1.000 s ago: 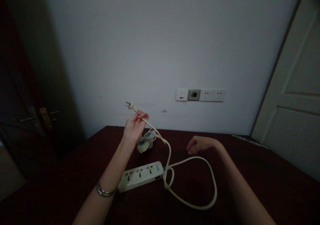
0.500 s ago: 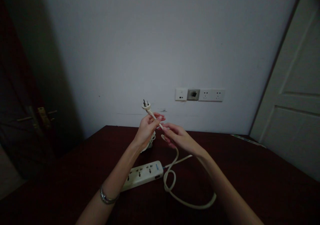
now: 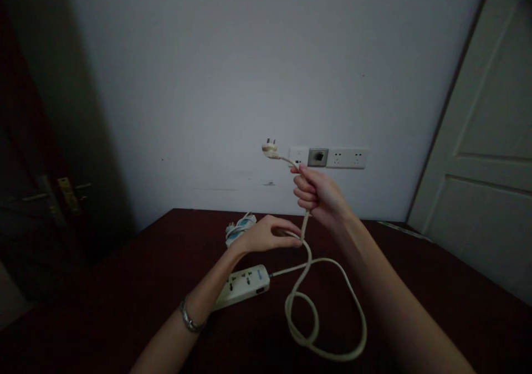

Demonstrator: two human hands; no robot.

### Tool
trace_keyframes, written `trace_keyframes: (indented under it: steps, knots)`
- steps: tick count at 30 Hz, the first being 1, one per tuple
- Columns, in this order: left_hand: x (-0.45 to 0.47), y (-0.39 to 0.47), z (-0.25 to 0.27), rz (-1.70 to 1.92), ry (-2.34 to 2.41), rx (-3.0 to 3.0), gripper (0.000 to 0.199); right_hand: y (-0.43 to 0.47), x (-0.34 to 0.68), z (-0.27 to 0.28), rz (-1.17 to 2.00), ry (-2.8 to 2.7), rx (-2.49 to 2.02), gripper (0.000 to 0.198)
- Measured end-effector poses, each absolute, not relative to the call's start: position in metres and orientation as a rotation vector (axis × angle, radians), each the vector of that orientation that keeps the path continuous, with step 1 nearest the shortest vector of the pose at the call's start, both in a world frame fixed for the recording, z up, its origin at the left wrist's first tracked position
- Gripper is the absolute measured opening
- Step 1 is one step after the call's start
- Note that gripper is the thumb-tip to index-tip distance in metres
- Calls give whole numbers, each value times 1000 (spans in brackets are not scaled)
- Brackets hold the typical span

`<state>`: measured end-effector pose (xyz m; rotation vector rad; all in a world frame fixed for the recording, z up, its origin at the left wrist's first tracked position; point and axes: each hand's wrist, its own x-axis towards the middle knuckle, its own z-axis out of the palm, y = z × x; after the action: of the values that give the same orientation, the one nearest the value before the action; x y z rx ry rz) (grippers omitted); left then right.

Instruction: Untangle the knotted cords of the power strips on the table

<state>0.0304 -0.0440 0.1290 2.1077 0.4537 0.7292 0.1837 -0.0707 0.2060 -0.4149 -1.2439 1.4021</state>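
Head view showed us the right hand (image 3: 316, 189) closed on the white cable (image 3: 364, 325) just behind its plug (image 3: 270, 150), fingers curled into a fist. We judged that this grip, so near the plug, was what held it well up off the tabletop (image 3: 166, 269), prongs upward, to the left of the wall sockets (image 3: 348, 158). Our left hand (image 3: 266, 234) was narrow, pinching the cable lower down between thumb and fingertips, perhaps to steady the length below the fist; we could not tell how firmly. Nearer us, the slack lay in a large loop with a smaller one crossing it, and one end ran left into the power strip (image 3: 249, 286). That strip, partly hidden by the left forearm, lay flat, its weight perhaps anchoring that end. Farther off sat a corded bundle (image 3: 238, 231), apparently wrapped for tidiness.
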Motion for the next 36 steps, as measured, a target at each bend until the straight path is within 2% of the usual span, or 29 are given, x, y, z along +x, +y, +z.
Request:
trace_keyframes:
  steps: [4,8,11,13,15,18,23,26,36]
  knots:
    - [34,-47,130,858,577,1997,28,-60,209,221,1386,-1126,-347,15]
    - [35,-38,131,937,733,1761,36,-52,230,227,1384,-958,-314,25]
    - [33,-28,127,883,846,1586,43,-51,239,228,1351,-881,-301,32]
    - [31,-25,124,779,898,1539,35,-51,243,229,1307,-855,-305,33]
    - [27,-25,122,653,886,1552,27,-50,249,231,1232,-844,-325,32]
    - [19,-32,124,559,776,1651,37,-47,262,235,1085,-860,-380,29]
    - [12,-49,133,723,629,1921,39,-43,284,249,948,-790,-410,29]
    - [13,-55,134,787,507,1789,48,-40,291,256,951,-731,-400,28]
    - [26,-83,127,164,470,1380,47,-32,289,261,905,-658,-431,25]
